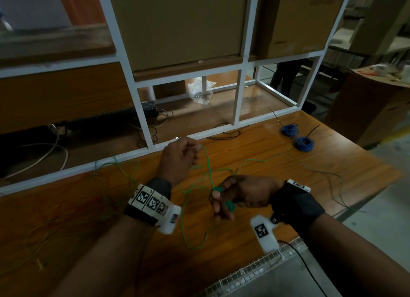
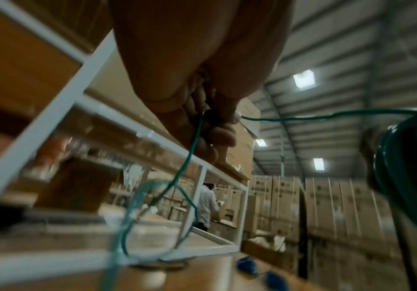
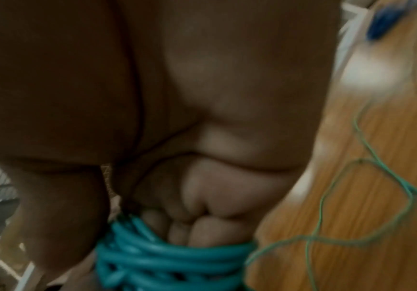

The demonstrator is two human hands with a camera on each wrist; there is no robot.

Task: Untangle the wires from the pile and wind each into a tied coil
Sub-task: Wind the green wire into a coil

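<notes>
Two blue coils (image 1: pixel 297 137) lie tied at the far right of the bench (image 1: pixel 277 208). The right hand (image 1: pixel 241 194) holds green turns wound on its fingers; the left hand (image 1: pixel 179 161) pinches the green wire (image 1: pixel 208 170). Much wire remains loose.

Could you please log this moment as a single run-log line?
left hand: pinches green wire | right hand: holds green coil | blue coils: tabletop | stage: winding
</notes>
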